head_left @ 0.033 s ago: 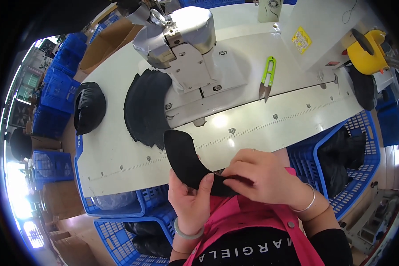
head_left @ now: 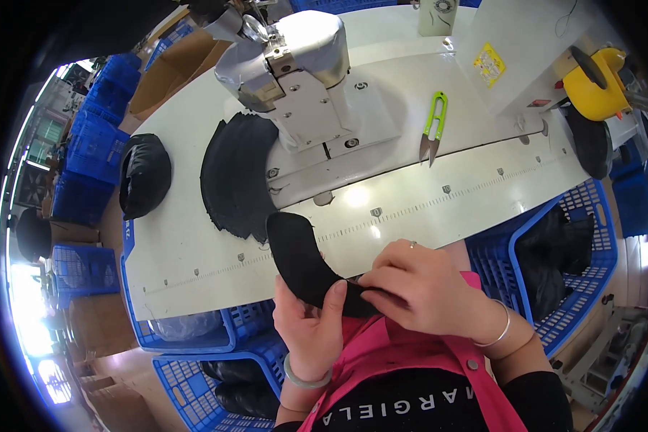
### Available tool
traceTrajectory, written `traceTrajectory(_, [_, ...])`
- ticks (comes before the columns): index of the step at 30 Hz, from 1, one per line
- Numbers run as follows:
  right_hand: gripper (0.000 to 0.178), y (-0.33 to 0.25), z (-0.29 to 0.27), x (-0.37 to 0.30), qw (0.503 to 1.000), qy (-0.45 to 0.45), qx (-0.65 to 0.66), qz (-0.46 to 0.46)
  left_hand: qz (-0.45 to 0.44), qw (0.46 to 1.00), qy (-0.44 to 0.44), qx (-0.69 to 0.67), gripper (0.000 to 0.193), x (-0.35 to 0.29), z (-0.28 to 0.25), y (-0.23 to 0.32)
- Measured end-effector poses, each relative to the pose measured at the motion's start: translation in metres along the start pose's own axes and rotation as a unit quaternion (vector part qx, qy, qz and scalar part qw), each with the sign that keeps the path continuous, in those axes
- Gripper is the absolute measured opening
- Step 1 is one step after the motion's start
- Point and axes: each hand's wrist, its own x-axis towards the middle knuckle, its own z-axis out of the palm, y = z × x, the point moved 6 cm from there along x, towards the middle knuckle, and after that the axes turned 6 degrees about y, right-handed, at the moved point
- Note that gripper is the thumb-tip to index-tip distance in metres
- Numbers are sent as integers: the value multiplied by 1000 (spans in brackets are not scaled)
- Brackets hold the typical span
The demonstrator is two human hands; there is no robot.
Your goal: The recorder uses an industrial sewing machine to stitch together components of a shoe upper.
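Observation:
A curved black fabric piece is held between both hands at the front edge of the white table. My left hand is closed round its lower part, thumb on top and fingers behind. My right hand pinches the piece's edge at its right end; those fingertips are partly hidden. Just beyond the held piece lies a stack of dark curved fabric pieces, against the base of the sewing machine.
Green-handled thread snips lie on the table right of the machine. A black fabric bundle sits at the table's left end. Blue crates with dark items stand below, one at the right and one at the lower left.
My right hand has shifted very slightly to the left along the fabric's edge. The left hand and the fabric piece stay almost where they were.

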Motion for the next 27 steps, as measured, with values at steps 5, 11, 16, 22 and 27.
traceTrajectory(5, [17, -14, 13, -5, 983, 20, -168, -72, 60, 992, 4, 110, 40, -9, 2, 5])
traceTrajectory(11, [13, -17, 19, -4, 973, 38, -184, -136, 55, 991, -14, 120, 39, -10, 5, 1])
traceTrajectory(16, [20, -2, -8, 0, 979, 135, -114, -98, 17, 999, -5, 36, 42, -4, 4, 0])
traceTrajectory(22, [15, 35, -69, -12, 950, 310, 15, 34, -2, 999, -3, -41, 46, 2, -1, -3])
traceTrajectory(27, [4, 75, -129, -34, 748, 406, 522, 61, 18, 999, 20, -22, 44, 7, -13, -8])
